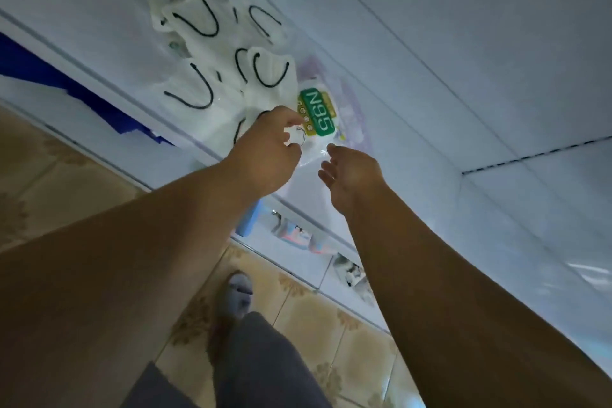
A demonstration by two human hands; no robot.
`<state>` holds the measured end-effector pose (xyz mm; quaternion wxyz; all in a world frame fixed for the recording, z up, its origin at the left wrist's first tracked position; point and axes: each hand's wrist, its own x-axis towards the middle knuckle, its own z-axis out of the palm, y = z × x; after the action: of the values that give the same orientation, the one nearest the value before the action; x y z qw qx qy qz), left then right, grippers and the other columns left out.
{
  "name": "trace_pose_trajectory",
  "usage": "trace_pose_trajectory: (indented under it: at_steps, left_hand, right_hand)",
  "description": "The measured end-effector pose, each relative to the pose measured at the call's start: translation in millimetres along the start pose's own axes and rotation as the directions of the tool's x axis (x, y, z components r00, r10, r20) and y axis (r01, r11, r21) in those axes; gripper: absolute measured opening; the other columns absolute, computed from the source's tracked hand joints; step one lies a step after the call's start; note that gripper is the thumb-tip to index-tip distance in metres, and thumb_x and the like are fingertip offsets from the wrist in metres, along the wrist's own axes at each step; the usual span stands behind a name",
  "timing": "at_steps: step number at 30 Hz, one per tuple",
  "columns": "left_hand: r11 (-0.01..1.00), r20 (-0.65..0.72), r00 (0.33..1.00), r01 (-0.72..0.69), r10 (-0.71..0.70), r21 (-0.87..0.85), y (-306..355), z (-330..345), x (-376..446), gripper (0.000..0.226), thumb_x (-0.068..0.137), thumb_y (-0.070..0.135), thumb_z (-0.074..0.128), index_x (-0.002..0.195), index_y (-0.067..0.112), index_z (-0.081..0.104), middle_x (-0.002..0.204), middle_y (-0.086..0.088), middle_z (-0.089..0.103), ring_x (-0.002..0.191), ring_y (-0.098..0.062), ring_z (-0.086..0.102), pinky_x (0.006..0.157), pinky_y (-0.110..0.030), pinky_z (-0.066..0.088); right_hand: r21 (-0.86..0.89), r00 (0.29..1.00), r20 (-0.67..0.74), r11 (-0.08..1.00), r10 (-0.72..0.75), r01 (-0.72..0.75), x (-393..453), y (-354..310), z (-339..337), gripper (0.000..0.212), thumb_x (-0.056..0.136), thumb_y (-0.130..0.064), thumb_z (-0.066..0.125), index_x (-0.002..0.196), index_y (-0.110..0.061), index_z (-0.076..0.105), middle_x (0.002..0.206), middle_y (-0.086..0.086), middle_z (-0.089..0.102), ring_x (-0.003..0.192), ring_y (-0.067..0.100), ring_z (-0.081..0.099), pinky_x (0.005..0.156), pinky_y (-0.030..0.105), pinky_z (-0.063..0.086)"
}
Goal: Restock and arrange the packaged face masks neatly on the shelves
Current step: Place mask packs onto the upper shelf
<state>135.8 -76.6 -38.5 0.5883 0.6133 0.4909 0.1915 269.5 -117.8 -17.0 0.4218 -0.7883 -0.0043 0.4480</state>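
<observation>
My left hand (pixel 265 146) pinches the N95 pack (pixel 318 116) at its near end; its long axis runs away from my grip. My right hand (pixel 351 172), relaxed, empty, hovers just beside.

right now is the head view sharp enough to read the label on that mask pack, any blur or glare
Head view: dim, bluish light and a tilted, wide-angle bend; "N95" on the mask pack reads clearly, its small print does not; the left hand pinches the pack's glinting clear plastic; the right hand and masks with black loops look slightly soft.

Bare shelf (pixel 414 26) rightward (masks (pixel 212 43) left)
</observation>
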Motion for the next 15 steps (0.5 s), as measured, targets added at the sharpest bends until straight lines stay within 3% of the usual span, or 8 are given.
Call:
trace_pose_trajectory:
  at_steps: [4, 7, 10, 13, 15]
  left_hand:
    - [0.992, -0.029, 0.993, 0.115, -0.116, -0.047, -26.7, 16.8, 33.0, 0.044, 0.093, 0.013, 0.064, 0.132, 0.028, 0.053, 0.132, 0.000, 0.054, 0.112, -0.021, 0.058, 0.093, -0.036, 0.053]
    - [0.983, -0.005, 0.989, 0.147, -0.148, -0.110, -42.9, 19.9, 41.1, 0.047, 0.096, 0.008, 0.060, 0.140, 0.019, 0.049, 0.131, -0.010, 0.056, 0.103, -0.023, 0.059, 0.063, -0.020, 0.045]
    - [0.976, 0.014, 0.987, 0.161, -0.160, -0.144, -42.4, 18.8, 41.8, 0.048, 0.098, 0.009, 0.056, 0.143, 0.023, 0.048, 0.132, -0.004, 0.054, 0.103, -0.021, 0.058, 0.056, -0.016, 0.042]
    - [0.967, 0.026, 0.980, 0.199, -0.197, -0.160, -29.7, 8.3, 33.9, 0.046, 0.099, 0.014, 0.055, 0.143, 0.027, 0.048, 0.134, 0.004, 0.049, 0.104, -0.018, 0.055, 0.064, -0.015, 0.043]
    - [0.945, 0.051, 0.977, 0.215, -0.209, -0.245, -20.3, 0.1, 25.6, 0.045, 0.099, 0.015, 0.057, 0.142, 0.026, 0.051, 0.146, 0.001, 0.049, 0.115, -0.020, 0.058, 0.088, -0.023, 0.049]
  right_hand:
    - [0.211, 0.995, -0.013, 0.973, 0.101, -0.096, 35.3, -1.8, 17.8, 0.034, 0.089, -0.008, 0.071, 0.120, -0.012, 0.058, 0.112, 0.014, 0.061, 0.090, 0.025, 0.064, 0.064, 0.026, 0.057]
    - [0.301, 0.991, -0.012, 0.945, 0.136, -0.126, 47.5, -2.3, 28.0, 0.028, 0.087, -0.014, 0.076, 0.110, -0.014, 0.061, 0.096, 0.003, 0.063, 0.075, 0.016, 0.060, 0.048, 0.022, 0.048]
    - [0.177, 0.994, -0.029, 0.979, 0.107, -0.100, 50.4, -3.1, 26.2, 0.026, 0.087, -0.021, 0.077, 0.109, -0.015, 0.066, 0.081, -0.001, 0.061, 0.061, 0.010, 0.053, 0.048, 0.023, 0.043]
    - [-0.064, 0.989, -0.105, 0.993, -0.101, 0.095, 38.5, -6.8, 10.7, 0.037, 0.095, -0.025, 0.063, 0.127, -0.007, 0.059, 0.083, 0.003, 0.058, 0.060, 0.010, 0.047, 0.053, 0.025, 0.041]
    - [-0.091, 0.970, -0.162, 0.981, -0.183, 0.170, 21.3, -13.2, -3.9, 0.037, 0.096, -0.023, 0.060, 0.128, -0.003, 0.058, 0.107, 0.018, 0.067, 0.060, 0.012, 0.050, 0.051, 0.024, 0.042]
